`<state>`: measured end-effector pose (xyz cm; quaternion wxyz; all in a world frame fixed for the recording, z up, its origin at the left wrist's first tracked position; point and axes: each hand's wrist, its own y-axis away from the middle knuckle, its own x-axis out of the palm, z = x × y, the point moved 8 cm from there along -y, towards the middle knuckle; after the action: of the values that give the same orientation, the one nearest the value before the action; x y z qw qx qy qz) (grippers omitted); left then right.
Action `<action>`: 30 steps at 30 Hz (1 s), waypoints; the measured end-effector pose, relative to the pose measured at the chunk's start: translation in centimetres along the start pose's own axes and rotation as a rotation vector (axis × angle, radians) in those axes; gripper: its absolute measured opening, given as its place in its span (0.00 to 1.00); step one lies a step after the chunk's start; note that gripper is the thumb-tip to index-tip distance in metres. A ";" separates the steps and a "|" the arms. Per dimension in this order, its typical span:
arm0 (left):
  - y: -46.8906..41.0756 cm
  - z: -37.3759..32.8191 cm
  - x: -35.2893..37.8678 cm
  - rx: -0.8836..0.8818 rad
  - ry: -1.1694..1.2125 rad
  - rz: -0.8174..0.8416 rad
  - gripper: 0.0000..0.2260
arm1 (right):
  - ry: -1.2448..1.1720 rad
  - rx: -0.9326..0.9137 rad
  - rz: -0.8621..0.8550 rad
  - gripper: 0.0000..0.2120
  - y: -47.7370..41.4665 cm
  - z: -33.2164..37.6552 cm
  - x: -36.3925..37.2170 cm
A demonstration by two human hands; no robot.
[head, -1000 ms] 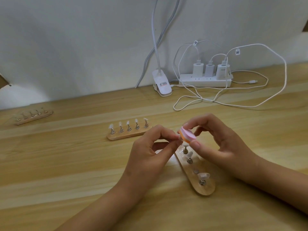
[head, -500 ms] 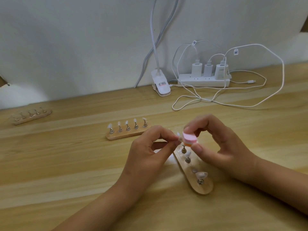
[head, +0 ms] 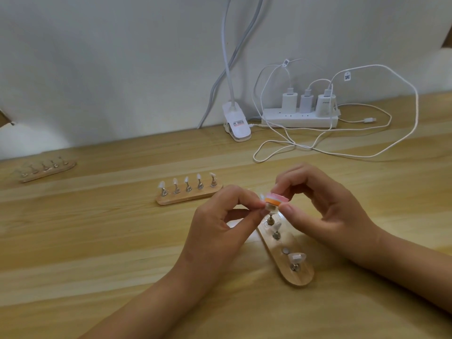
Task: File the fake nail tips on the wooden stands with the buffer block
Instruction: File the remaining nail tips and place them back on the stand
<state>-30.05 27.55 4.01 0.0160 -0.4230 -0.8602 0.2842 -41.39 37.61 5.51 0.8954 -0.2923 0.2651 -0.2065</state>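
My right hand point(head: 320, 206) pinches a small pink, orange and white buffer block point(head: 274, 201) between thumb and fingers. My left hand point(head: 220, 228) pinches a clear fake nail tip point(head: 262, 197) right against the block's left end. Below both hands lies a wooden stand point(head: 299, 270) running toward me, with two nail tips on metal pegs, one bare peg and one empty magnet spot. A second wooden stand point(head: 189, 195) with several upright nail tips sits behind my left hand.
A third wooden stand point(head: 46, 171) lies at the far left of the wooden table point(head: 85, 241). At the back stand a white power strip point(head: 299, 119) with three chargers, looping white cables point(head: 342, 152) and a white lamp clamp point(head: 236, 124) against the wall.
The buffer block has turned from tilted to roughly level and slid over the held nail tip. Both hands stay together above the near stand.
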 end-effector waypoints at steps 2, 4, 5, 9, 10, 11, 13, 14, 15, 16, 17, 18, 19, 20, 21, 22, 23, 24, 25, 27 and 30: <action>0.0 0.1 0.0 -0.001 0.007 0.002 0.03 | -0.033 0.012 0.028 0.10 0.0 -0.2 0.2; 0.0 0.1 -0.1 0.007 0.003 0.001 0.02 | -0.055 0.024 0.068 0.11 0.0 -0.4 0.5; 0.0 0.0 -0.1 0.013 -0.001 -0.002 0.03 | -0.064 0.026 0.084 0.11 0.0 -0.4 0.6; 0.1 0.2 -0.1 0.013 -0.009 -0.005 0.03 | -0.101 0.012 0.050 0.09 0.0 -0.1 0.4; 0.1 0.2 -0.1 0.013 -0.008 -0.004 0.03 | -0.105 -0.012 0.027 0.09 -0.1 0.3 0.2; 0.1 0.2 -0.1 0.014 -0.006 -0.002 0.03 | -0.103 -0.040 0.012 0.10 0.0 0.7 0.2; 0.1 0.1 -0.1 0.013 0.001 -0.001 0.03 | -0.096 -0.060 0.010 0.10 0.0 1.0 0.4; 0.0 0.1 -0.1 0.010 0.004 -0.002 0.03 | -0.092 -0.036 0.014 0.09 -0.1 0.7 0.4; 0.0 0.2 -0.1 0.007 0.006 -0.001 0.03 | -0.091 0.000 0.014 0.07 -0.2 0.3 0.4; 0.0 0.2 -0.1 0.006 0.006 0.001 0.02 | -0.092 0.033 0.010 0.05 -0.2 -0.2 0.3; 0.0 0.2 -0.1 0.006 0.005 0.003 0.02 | -0.093 0.047 0.002 0.04 -0.3 -0.4 0.1; 0.0 0.1 -0.1 0.006 0.005 0.004 0.03 | -0.093 0.036 -0.004 0.04 -0.2 -0.3 0.0; 0.0 0.1 0.0 0.006 0.008 0.003 0.03 | -0.089 0.002 -0.009 0.04 -0.1 0.1 0.0; 0.0 0.0 0.0 0.007 0.014 0.002 0.03 | -0.079 -0.036 -0.011 0.05 0.0 0.6 0.1; 0.0 0.0 0.0 0.009 0.019 0.001 0.02 | -0.067 -0.062 -0.006 0.07 0.1 1.0 0.2; 0.0 0.0 -0.1 0.010 0.019 -0.001 0.02 | -0.058 -0.061 0.000 0.08 0.1 1.1 0.4; 0.0 0.1 -0.1 0.008 0.013 -0.001 0.02 | -0.057 -0.035 -0.001 0.08 0.0 0.8 0.4; 0.0 0.2 -0.1 0.005 0.007 0.001 0.02 | -0.064 0.001 -0.007 0.08 -0.1 0.5 0.2; 0.0 0.2 -0.1 0.007 0.001 0.005 0.02 | -0.078 0.030 -0.020 0.08 -0.1 0.2 0.1; 0.0 -0.1 0.0 0.025 -0.010 0.012 0.02 | -0.123 0.029 -0.038 0.08 -0.2 0.3 -0.2; 0.0 -0.3 0.0 0.048 -0.032 0.016 0.02 | -0.115 -0.032 -0.006 0.09 0.0 1.0 0.4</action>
<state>-29.97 27.73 4.19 0.0101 -0.4247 -0.8499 0.3119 -40.49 37.83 6.08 0.9038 -0.3185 0.2156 -0.1878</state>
